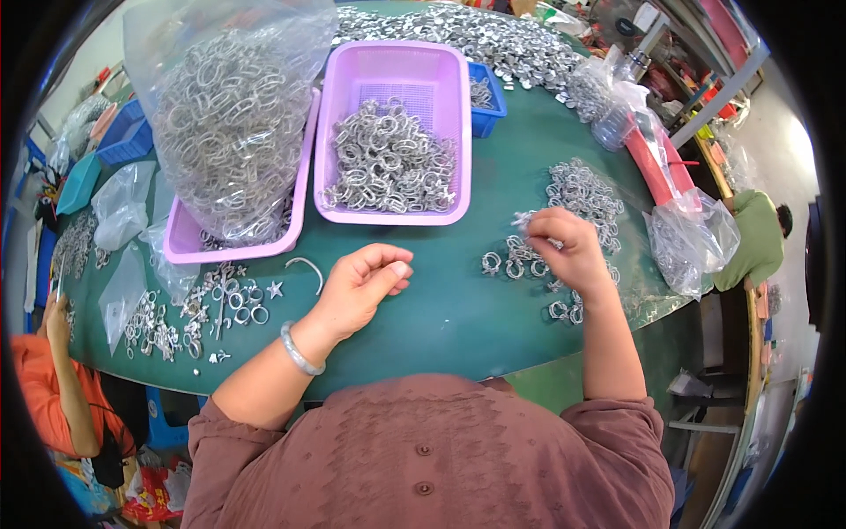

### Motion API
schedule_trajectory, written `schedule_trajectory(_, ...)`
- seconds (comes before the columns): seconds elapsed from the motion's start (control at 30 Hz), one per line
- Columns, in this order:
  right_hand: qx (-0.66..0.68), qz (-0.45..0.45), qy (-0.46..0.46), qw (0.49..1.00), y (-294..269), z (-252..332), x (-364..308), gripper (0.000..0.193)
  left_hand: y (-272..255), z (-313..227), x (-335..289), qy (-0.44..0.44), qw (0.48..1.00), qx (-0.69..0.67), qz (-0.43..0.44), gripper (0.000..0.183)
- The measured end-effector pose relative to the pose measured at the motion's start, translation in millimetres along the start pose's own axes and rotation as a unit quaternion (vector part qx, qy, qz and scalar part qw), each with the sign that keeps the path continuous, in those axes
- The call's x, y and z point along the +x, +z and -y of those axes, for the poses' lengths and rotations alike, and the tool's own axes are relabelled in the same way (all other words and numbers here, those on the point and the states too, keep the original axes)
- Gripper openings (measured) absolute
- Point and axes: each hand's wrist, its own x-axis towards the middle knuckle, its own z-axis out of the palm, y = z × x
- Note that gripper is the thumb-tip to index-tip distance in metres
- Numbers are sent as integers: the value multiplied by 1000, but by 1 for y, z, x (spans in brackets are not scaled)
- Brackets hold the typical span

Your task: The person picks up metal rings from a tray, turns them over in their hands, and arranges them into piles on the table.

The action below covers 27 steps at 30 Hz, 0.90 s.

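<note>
Two pink trays (458, 132) are counted on the table (458, 309), with one small blue tray (490, 110). Silver rings (388, 163) are too many to be counted.

Green surface (458, 309), carrying two pink baskets (394, 132) of silver rings, a clear bag of rings (231, 115) in the left one, loose rings (577, 198) at right, small metal pieces (189, 309) at left, a curved metal strip (308, 269)

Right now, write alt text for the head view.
A person's right hand picks among loose silver metal rings on a green table, while the left hand rests curled beside it. Behind sit a pink basket of rings and a clear bag of rings.
</note>
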Motion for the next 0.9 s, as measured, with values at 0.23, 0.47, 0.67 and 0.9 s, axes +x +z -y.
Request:
schedule_trajectory(0.23,49,18,-162,985,74,43,23,22,5,-5,-4,126,991,6,42,42)
schedule_trajectory(0.47,130,23,-158,978,108,49,41,23,-11,-7,0,222,963,145,-41,31)
schedule_trajectory(0.67,363,30,25,931,123,48,26,28,-11,-9,1,250,943,219,-33,35)
schedule_trajectory(0.9,307,56,19,950,120,32,20,17,-9,-7,6,272,921,278,-5,41)
